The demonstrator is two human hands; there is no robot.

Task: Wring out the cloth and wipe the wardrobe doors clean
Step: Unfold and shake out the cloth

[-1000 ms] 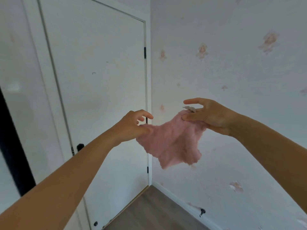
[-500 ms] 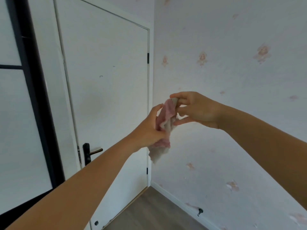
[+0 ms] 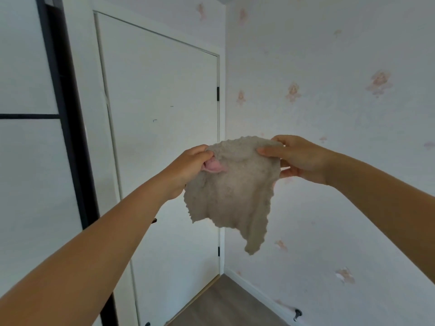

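Grey and fluffy, the cloth (image 3: 235, 191) hangs open in the air in front of us, between our two hands. Our left hand (image 3: 188, 165) pinches its top left corner, and a bit of the pink side (image 3: 214, 166) peeks out there. Our right hand (image 3: 301, 158) pinches the top right corner, with the thumb in front. Both hands are holding the cloth.

A moment ago the cloth was squashed up small between our hands. Before that it was spread out with the pink side facing us. Now it is spread out again but flipped, so the grey side faces us. We think the squeezing is done, or nearly done, and we are opening the cloth flat to get it ready for wiping. We cannot tell if it is still wet, and no drips show.

Far behind the cloth is a white door (image 3: 160, 137), and a spotty wall (image 3: 341, 161) is on the right. On the left, near us, is a pale panel (image 3: 28, 184) with a black frame (image 3: 70, 137), and we see more of it now. We guess it is the wardrobe door, so next we would turn left and press the cloth on it.
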